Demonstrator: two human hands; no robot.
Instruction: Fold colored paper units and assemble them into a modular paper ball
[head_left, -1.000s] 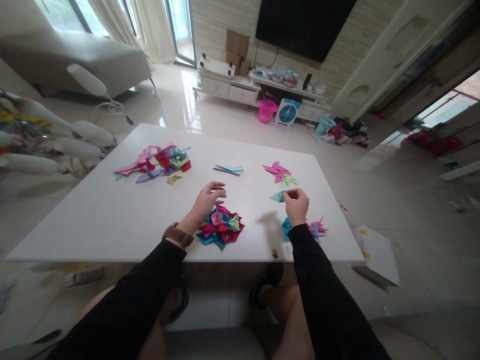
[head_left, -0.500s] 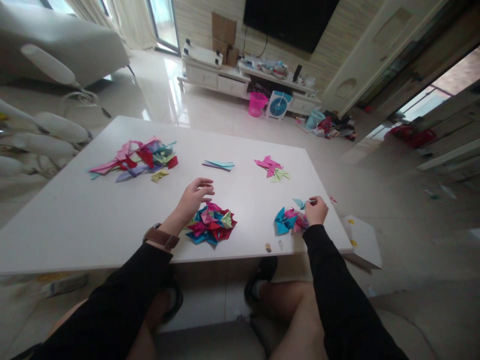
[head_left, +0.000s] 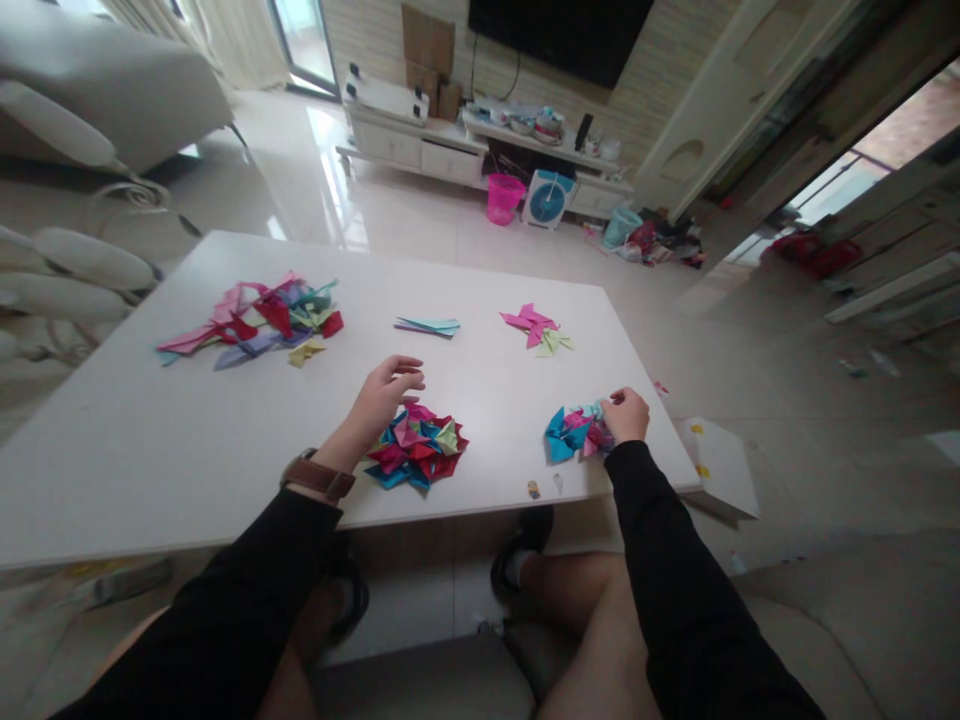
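Observation:
My right hand (head_left: 627,414) is closed, its fingertips on a light blue origami crane (head_left: 595,409) at the top of a small pile. Blue and pink paper cranes (head_left: 571,435) make up that pile; its right side is partly hidden by the hand. Fingers apart and loosely bent, my left hand (head_left: 386,392) is empty. It hovers at the upper left of a bigger pile of red, blue, pink and green origami cranes (head_left: 421,448).
On the white table (head_left: 480,385), folded paper strips (head_left: 427,326) lie in the middle, with pink and green paper cranes (head_left: 534,325) to their right. A larger heap of folded paper (head_left: 259,318) is at the left. Two tiny items (head_left: 533,489) lie near the front edge.
My right hand has brought the light blue crane down and slightly left, onto the small pile. My left hand stays over the bigger pile. The view has shifted slightly.

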